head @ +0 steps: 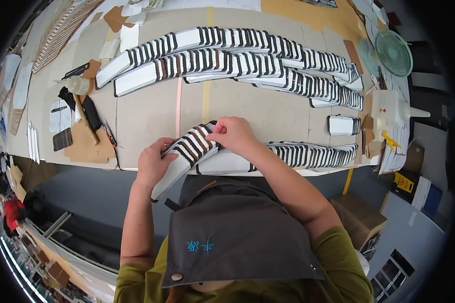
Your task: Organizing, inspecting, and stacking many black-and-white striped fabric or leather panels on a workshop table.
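My left hand (153, 163) grips the near part of a fanned stack of flat white pieces (192, 146) with black and brown edges, thumb on top. The stack slants across the table's front edge, its near end jutting past it. At its far right end, the thumb and forefinger of my right hand (232, 135) pinch together against the piece edges; what lies between the fingertips is too small to make out. Partly under my right wrist, a second overlapping row of white pieces with black edges (311, 154) runs along the front edge.
Long rows of overlapping edged pieces (227, 62) curve across the table (148, 113). To the left lie a wooden-handled tool (84, 119), a squeeze bottle (77, 85) and a brown sheet (87, 149). On the right are a large white bottle (388, 110) and a green fan (393, 53).
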A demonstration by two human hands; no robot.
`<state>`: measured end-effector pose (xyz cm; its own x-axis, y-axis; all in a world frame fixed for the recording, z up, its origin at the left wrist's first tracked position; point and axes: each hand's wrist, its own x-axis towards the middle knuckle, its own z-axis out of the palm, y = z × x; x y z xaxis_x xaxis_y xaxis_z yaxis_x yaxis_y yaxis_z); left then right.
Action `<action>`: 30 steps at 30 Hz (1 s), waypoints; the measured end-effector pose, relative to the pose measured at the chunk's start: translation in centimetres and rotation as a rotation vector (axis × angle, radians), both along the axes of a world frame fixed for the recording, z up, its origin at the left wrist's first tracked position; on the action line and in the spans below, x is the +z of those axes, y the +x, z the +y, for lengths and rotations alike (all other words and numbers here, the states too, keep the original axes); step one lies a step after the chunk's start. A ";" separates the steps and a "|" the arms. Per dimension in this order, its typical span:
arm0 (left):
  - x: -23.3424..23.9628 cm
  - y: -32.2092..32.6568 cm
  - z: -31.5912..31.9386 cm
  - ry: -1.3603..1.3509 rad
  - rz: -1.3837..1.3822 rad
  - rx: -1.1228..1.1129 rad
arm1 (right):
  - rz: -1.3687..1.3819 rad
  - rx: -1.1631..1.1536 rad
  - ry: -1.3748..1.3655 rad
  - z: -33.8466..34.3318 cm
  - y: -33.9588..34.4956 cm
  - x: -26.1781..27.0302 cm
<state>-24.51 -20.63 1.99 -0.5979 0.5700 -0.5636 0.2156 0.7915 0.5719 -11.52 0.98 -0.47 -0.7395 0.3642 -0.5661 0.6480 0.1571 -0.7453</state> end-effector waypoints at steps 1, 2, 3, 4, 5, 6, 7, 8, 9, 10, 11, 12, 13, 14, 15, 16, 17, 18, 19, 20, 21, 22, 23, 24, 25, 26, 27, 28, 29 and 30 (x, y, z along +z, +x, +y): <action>-0.1 0.0 0.0 0.015 0.013 -0.006 | 0.007 0.058 0.068 0.0 0.1 0.5; -0.1 0.1 -0.1 0.030 0.024 -0.013 | 0.012 0.116 0.136 0.0 0.1 0.9; -0.1 0.3 -0.1 0.029 0.023 -0.009 | 0.011 0.120 0.135 -0.1 0.2 0.9; 0.0 0.3 -0.1 0.030 0.019 0.002 | 0.019 0.121 0.140 -0.2 0.2 0.9; 0.0 0.3 0.0 0.033 0.017 0.012 | 0.029 0.121 0.148 -0.1 0.1 0.8; 0.1 0.2 0.2 0.034 0.017 0.015 | 0.030 0.124 0.149 0.1 0.0 0.7; 0.3 0.2 0.3 0.019 -0.002 0.016 | 0.046 0.120 0.018 0.3 0.0 0.4; 0.5 0.2 0.3 0.003 -0.022 0.016 | 0.061 0.114 -0.113 0.4 0.0 0.2; 0.4 0.2 0.2 0.004 -0.023 0.018 | 0.060 0.116 -0.113 0.2 0.0 0.1; 0.3 0.3 0.0 0.048 -0.040 0.034 | 0.098 -0.020 -0.339 -0.2 -0.1 -0.1; 0.1 0.3 -0.1 0.093 -0.057 0.049 | 0.134 -0.159 -0.562 -0.6 -0.2 -0.3; -0.1 0.4 -0.1 0.096 -0.058 0.051 | 0.134 -0.157 -0.559 -1.1 -0.2 -0.5; -0.3 0.4 -0.2 0.127 -0.088 0.077 | 0.104 -0.124 -0.552 -1.6 -0.2 -0.8; -0.5 0.5 -0.5 0.152 -0.118 0.106 | 0.074 -0.087 -0.551 -2.2 -0.4 -0.7; -0.7 0.5 -0.9 0.150 -0.118 0.111 | 0.017 0.124 -0.346 -2.5 -0.7 -0.5; -1.0 0.4 -1.5 0.252 -0.142 0.122 | 0.016 0.129 -0.349 -3.1 -0.9 -0.3; -1.1 0.2 -1.7 0.358 -0.168 0.128 | 0.029 0.072 -0.484 -3.5 -1.0 -0.1; -1.0 -0.1 -2.2 0.359 -0.167 0.130 | 0.043 0.015 -0.619 -3.9 -1.1 0.0; -0.7 -0.5 -2.7 0.331 -0.223 0.117 | 0.018 -0.009 -0.656 -4.2 -1.0 -0.5; -0.2 -0.6 -3.2 0.302 -0.280 0.105 | 0.016 -0.007 -0.658 -4.4 -1.0 -0.3; 0.3 -0.6 -3.5 0.287 -0.261 0.118 | 0.045 -0.047 -0.749 -4.7 -1.2 0.0; 1.1 -0.7 -4.0 0.284 -0.259 0.121 | 0.075 -0.087 -0.842 -4.9 -1.4 0.2; 2.2 -0.8 -4.4 0.213 -0.140 0.055 | 0.061 -0.060 -0.853 -5.2 -1.6 0.3; 3.3 -0.8 -4.2 0.143 -0.027 -0.017 | 0.060 -0.066 -0.855 -5.4 -1.7 0.3; 4.9 -0.4 -4.1 0.160 0.062 0.012 | 0.027 -0.066 -0.894 -5.8 -1.8 0.4; 6.9 -0.4 -4.2 0.155 0.067 0.008 | -0.001 -0.060 -0.936 -6.3 -2.1 0.7; 8.7 -0.5 -4.4 0.028 0.117 -0.027 | 0.044 -0.086 -0.982 -7.0 -2.2 1.1; 10.2 -0.6 -4.4 -0.097 0.168 -0.064 | 0.048 -0.082 -1.022 -7.5 -2.3 1.6; 11.2 -0.7 -4.4 -0.100 0.171 -0.074 | 0.053 -0.077 -1.035 -7.7 -2.5 2.4; 12.0 -0.9 -4.1 -0.130 0.222 -0.118 | 0.059 -0.075 -1.045 -7.6 -2.5 3.0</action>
